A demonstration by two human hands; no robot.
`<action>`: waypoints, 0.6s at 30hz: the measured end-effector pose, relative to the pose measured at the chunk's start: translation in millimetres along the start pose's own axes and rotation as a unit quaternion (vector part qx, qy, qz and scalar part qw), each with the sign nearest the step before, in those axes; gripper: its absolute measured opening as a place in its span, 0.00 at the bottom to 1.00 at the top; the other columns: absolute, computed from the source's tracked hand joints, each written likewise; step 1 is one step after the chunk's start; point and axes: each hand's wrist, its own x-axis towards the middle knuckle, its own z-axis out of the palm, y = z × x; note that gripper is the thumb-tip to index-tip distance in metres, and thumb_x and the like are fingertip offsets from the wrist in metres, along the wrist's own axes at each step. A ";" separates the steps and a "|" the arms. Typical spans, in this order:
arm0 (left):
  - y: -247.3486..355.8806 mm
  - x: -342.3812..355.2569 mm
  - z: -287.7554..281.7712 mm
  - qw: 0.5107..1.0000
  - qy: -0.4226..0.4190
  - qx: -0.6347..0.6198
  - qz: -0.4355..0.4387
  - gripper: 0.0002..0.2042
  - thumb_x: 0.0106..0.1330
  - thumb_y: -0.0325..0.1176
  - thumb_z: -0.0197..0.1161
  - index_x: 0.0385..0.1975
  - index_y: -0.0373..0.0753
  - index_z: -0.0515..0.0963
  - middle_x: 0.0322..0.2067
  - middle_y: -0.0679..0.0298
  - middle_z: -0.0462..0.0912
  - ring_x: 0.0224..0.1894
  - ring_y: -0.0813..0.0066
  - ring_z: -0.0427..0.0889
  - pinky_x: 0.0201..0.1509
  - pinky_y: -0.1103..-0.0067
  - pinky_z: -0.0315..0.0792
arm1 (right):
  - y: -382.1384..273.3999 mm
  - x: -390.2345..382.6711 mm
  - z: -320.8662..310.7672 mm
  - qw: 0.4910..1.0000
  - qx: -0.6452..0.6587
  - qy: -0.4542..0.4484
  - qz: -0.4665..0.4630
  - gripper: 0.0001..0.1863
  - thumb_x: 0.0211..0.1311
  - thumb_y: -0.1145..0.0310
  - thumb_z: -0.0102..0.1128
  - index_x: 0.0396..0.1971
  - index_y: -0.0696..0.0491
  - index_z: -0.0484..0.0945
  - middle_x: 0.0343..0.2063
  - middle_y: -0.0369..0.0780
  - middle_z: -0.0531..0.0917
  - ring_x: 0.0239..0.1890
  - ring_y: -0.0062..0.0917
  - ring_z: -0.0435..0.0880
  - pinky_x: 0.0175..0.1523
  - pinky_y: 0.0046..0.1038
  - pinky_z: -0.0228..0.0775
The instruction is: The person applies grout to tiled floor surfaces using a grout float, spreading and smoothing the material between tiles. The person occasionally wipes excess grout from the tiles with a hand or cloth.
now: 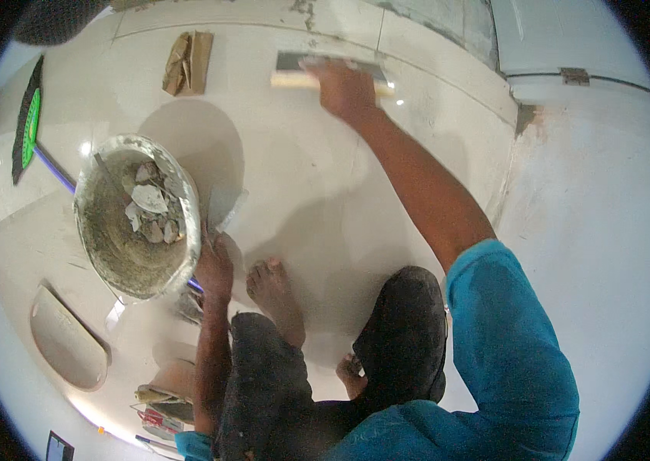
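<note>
My right hand (344,88), slightly blurred, grips a flat float (290,80) with a dark top and pale yellow pad, pressed to the cream tiled floor (302,169) at the top centre. My left hand (213,269) is closed on a grey flat-bladed tool (226,207), beside the rim of a dirty bucket (86,219). Pale broken chunks (149,198) and grey residue lie inside the bucket; the left fingertips are partly hidden. My bare feet (271,292) are on the tiles below.
A green-headed broom (29,131) with a purple handle lies at left. A folded brown cardboard piece (186,63) lies at top, a pale oval tray (67,338) at lower left, near assorted items (163,415). A white wall or door (586,215) borders the right.
</note>
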 end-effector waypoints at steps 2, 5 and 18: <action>20.9 3.1 4.6 0.999 -0.038 -0.005 -0.002 0.26 0.66 0.34 0.57 0.63 0.33 0.64 0.61 0.42 0.67 0.65 0.44 0.64 0.70 0.59 0.55 | -1.5 -4.4 2.1 0.997 -0.033 0.057 -0.028 0.29 0.60 0.73 0.52 0.62 0.34 0.71 0.54 0.37 0.80 0.53 0.33 0.81 0.54 0.41 0.75; 58.1 23.7 23.0 0.993 -0.068 0.031 0.089 0.29 0.61 0.32 0.61 0.64 0.34 0.63 0.62 0.47 0.65 0.65 0.45 0.62 0.70 0.56 0.53 | -4.9 0.9 1.8 0.997 -0.038 0.066 -0.032 0.29 0.59 0.74 0.52 0.61 0.35 0.72 0.52 0.37 0.81 0.49 0.31 0.83 0.51 0.38 0.77; 143.3 213.4 72.5 0.977 0.182 0.073 -0.088 0.28 0.72 0.46 0.47 0.66 0.34 0.59 0.69 0.50 0.53 0.74 0.53 0.44 0.74 0.53 0.37 | 54.3 49.6 -27.0 0.996 -0.033 -0.042 -0.069 0.31 0.56 0.79 0.53 0.60 0.35 0.72 0.59 0.29 0.76 0.62 0.25 0.73 0.64 0.38 0.69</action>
